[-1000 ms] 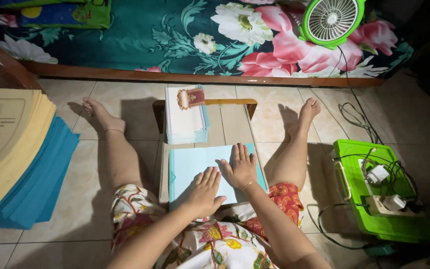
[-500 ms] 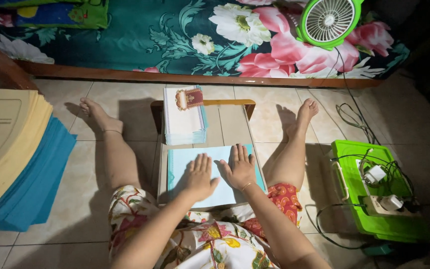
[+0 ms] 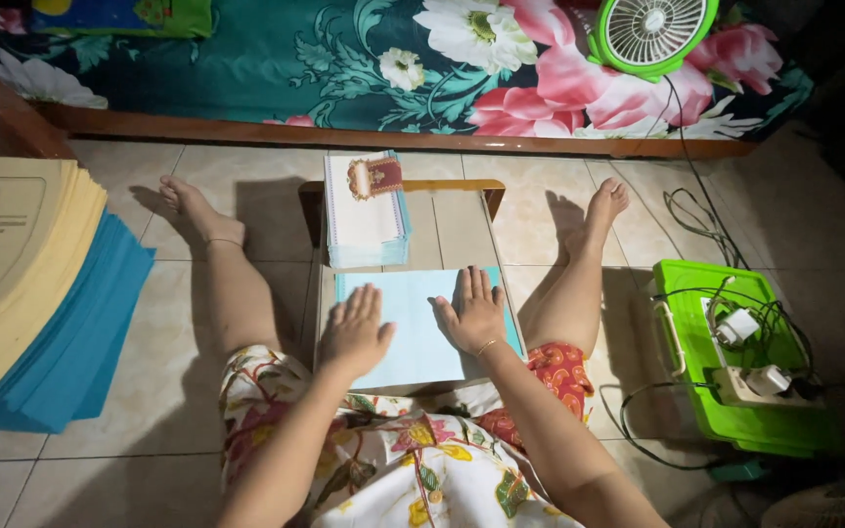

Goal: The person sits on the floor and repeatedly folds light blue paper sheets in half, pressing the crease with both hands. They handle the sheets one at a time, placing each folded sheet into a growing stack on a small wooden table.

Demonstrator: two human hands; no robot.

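Both hands lie flat, fingers spread and gripping nothing, on a pale blue sheet (image 3: 413,328): the left hand (image 3: 354,330) presses its left part, the right hand (image 3: 473,311) its right part, a gold bracelet (image 3: 487,345) at that wrist. The sheet rests on a small low table (image 3: 462,230) between the person's outstretched bare legs, at the near end of the top. On the far end of the table sits a stack of white-and-blue booklets (image 3: 364,210) with a red emblem on the top cover, just beyond the sheet. To the left on the tiled floor lies a tall pile of folders (image 3: 22,284), yellow above blue. To the right stands a green box (image 3: 735,357) carrying a power strip and white chargers with tangled cords. Farther off, a floral cloth (image 3: 422,59) runs along a wooden edge, with a green fan (image 3: 649,34) on it.
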